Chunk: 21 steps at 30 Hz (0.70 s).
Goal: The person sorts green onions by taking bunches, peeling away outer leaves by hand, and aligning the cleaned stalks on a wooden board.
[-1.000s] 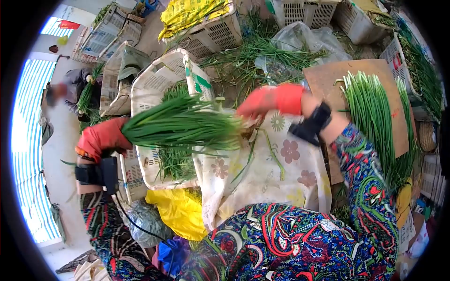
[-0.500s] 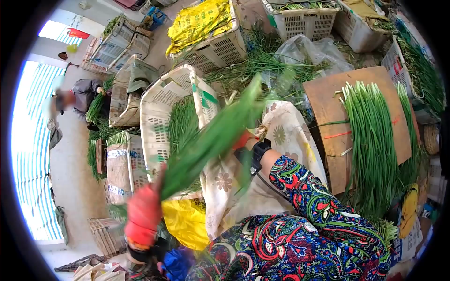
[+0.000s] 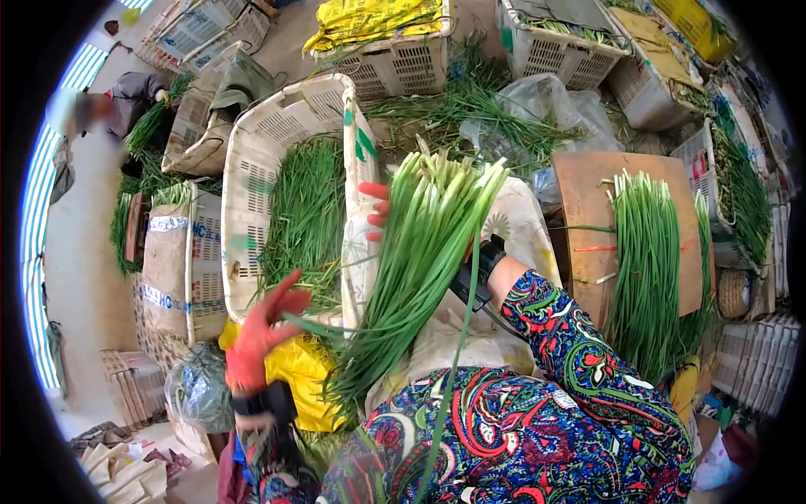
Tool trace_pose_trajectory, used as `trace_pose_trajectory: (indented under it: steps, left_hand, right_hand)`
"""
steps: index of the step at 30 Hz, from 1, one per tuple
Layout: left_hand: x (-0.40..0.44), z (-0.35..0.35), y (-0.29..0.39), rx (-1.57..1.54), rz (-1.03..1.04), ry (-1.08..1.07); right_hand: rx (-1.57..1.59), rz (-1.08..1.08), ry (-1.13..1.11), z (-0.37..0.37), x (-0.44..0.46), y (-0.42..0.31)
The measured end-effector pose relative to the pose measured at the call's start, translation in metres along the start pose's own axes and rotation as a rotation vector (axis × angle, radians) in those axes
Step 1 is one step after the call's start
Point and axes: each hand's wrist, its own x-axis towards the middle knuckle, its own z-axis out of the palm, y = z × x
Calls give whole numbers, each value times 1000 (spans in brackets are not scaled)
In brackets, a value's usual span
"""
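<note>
A thick bunch of garlic chives (image 3: 428, 244), white stems at the top and green leaves hanging down, lies across my right hand in front of my lap. My right hand (image 3: 375, 212), in a red glove, is mostly hidden behind the bunch; its fingertips show past the left side. My left hand (image 3: 267, 332), also red-gloved, is off the bunch to the left with fingers spread. A few stray leaves reach from the bunch towards it, and I cannot tell whether they touch. One long leaf (image 3: 453, 378) dangles over my patterned clothing.
A white plastic crate (image 3: 351, 181) holding loose chives stands on the left. To the right, a brown board (image 3: 585, 244) bears a laid-out pile of chives (image 3: 651, 269). Yellow plastic (image 3: 306, 378) lies below my left hand. Another person (image 3: 134, 105) handles greens at far left.
The bunch has swung from a slanted, blurred position to nearly upright, stem ends up. My left hand has come away from the leaves and opened. The view has shifted slightly.
</note>
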Motion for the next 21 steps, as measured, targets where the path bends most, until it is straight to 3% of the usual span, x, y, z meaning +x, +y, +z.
trace_pose_trajectory:
  steps: [1, 3, 4, 6, 9, 12, 14, 15, 17, 19, 21]
  left_hand:
    - [27, -17, -15, -110, -10, -172]
    - [64, -21, -29, -608, 203, -391]
    - [87, -22, -31, -651, 388, -307]
    - [111, -26, -24, -849, 538, -195]
    - [132, -37, -14, -657, 450, -348]
    - [161, -7, -41, -27, 117, -642]
    - [158, 16, -77, 501, -229, -724]
    - [154, 31, -148, 300, -187, -567]
    - [133, 68, -183, -421, -209, -577]
    - [103, 78, -139, -778, -286, -675]
    - [77, 70, -91, -845, -331, -716]
  right_hand:
    - [7, 28, 58, 14, 2, 3]
    - [-6, 44, 13, 16, 13, 11]
    - [-14, 40, -7, 18, 16, 12]
    - [-57, 103, 36, 24, 15, 10]
    - [-64, 163, -12, 23, 16, 5]
    - [-156, 164, 66, 21, 25, 5]
    - [-149, 149, 142, 32, 31, 6]
    - [-160, 37, 105, 33, 36, 11]
    - [33, 142, 31, 19, 46, -6]
    - [-4, 121, 153, 26, 42, -10]
    - [-324, -42, 319, 44, 36, -6]
